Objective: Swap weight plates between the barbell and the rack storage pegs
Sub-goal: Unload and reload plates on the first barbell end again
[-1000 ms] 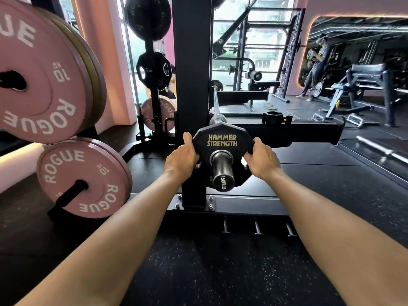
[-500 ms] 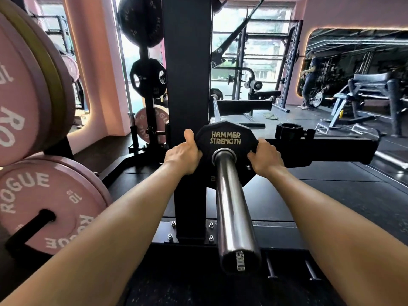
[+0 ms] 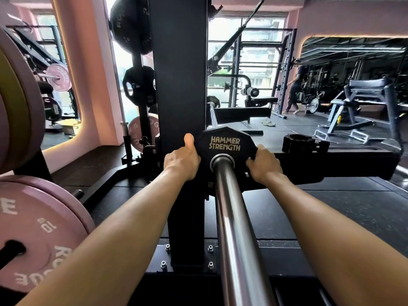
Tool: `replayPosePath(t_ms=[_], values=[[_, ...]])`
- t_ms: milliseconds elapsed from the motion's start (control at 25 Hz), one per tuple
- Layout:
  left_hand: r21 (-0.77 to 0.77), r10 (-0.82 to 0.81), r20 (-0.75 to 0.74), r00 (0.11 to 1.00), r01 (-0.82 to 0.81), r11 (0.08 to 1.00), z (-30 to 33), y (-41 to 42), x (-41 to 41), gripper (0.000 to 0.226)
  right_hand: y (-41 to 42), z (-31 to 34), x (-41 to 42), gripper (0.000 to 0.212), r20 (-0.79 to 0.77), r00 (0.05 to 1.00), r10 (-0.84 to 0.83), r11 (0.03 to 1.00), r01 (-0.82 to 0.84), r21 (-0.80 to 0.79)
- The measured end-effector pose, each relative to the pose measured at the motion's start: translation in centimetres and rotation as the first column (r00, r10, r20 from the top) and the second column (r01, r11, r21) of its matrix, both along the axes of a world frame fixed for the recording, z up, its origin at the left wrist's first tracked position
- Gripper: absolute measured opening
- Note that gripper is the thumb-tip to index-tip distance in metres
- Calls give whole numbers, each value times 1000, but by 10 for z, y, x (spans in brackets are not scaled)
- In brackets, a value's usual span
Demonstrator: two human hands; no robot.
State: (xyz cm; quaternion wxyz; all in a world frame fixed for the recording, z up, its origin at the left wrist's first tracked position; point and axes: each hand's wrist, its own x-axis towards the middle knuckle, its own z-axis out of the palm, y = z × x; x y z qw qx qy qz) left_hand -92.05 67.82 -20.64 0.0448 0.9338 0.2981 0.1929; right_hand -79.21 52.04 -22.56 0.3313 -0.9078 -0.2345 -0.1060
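Note:
A small black Hammer Strength plate (image 3: 225,142) sits far along the steel barbell sleeve (image 3: 234,217), which runs toward me from the centre. My left hand (image 3: 181,160) grips the plate's left edge, thumb up. On the plate's right edge my right hand (image 3: 263,164) holds it. At the left, pink Rogue 10 kg plates (image 3: 37,230) hang on a low storage peg, with pink and yellow plates (image 3: 15,120) on a peg above. Black plates (image 3: 139,85) hang on pegs behind the upright.
The black rack upright (image 3: 178,85) stands just left of the sleeve, bolted to a base. A black barbell collar (image 3: 298,143) rests on the safety arm (image 3: 353,164) at the right. A person (image 3: 294,89) walks far off near a bench (image 3: 366,96).
The plate has slid farther inward along the sleeve with both hands on it, and much more bare sleeve shows in front. My view has moved closer and left.

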Motion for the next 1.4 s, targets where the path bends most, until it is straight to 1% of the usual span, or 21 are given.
replayPosePath(t_ms=[240, 400, 480, 560, 600, 680, 720, 760, 800, 840, 920, 1000, 1080, 1200, 1400], values=[[-13, 14, 5, 1000, -14, 1000, -4, 19, 30, 33, 18, 0, 22, 20, 2, 1000, -17, 1000, 17, 3], [67, -6, 65, 998, 2, 998, -7, 26, 37, 34, 22, -6, 31, 16, 13, 1000, 3, 997, -4, 78], [56, -16, 63, 998, 13, 998, -9, 26, 35, 34, 22, -6, 30, 15, 27, 1000, -1, 998, -1, 58], [16, -5, 69, 998, 3, 1000, -9, 23, 33, 32, 22, 0, 25, 21, -3, 1000, -17, 1000, 17, 13], [-11, 15, 43, 999, -14, 1000, -6, 21, 32, 35, 20, 5, 20, 29, -43, 998, -47, 998, 44, -53], [-111, 37, -65, 997, -44, 993, 6, 17, 22, 49, 12, 19, 8, 49, -103, 990, -99, 961, 68, -268], [-173, 42, -104, 994, -60, 983, 11, 18, 16, 57, 9, 26, 2, 56, -111, 989, -96, 940, 53, -336], [-230, 32, -107, 994, -56, 972, 14, 20, 10, 62, 6, 30, -4, 62, -123, 990, -72, 938, 26, -345], [-277, 16, -71, 997, -35, 960, 15, 20, 0, 64, 2, 32, -10, 67, -136, 990, -43, 947, -3, -321], [-291, -9, -17, 1000, 4, 957, 15, 20, -9, 65, -1, 31, -17, 70, -129, 991, -20, 958, -18, -285], [-248, -84, 41, 996, 92, 964, 13, 19, -29, 66, -9, 30, -32, 70, -88, 996, 1, 978, -19, -207], [-266, -143, 52, 988, 152, 952, 16, 18, -46, 65, -17, 35, -45, 66, -89, 996, 32, 988, -45, -150], [-297, -154, 78, 985, 171, 939, 24, 17, -57, 66, -25, 46, -55, 61, -96, 994, 57, 986, -71, -151], [-296, -175, 80, 981, 191, 936, 43, 8, -71, 68, -43, 63, -69, 58, -109, 989, 102, 980, -119, -162], [-266, -212, 102, 972, 232, 936, 92, -17, -94, 68, -81, 104, -92, 61, -103, 982, 159, 972, -174, -159]])
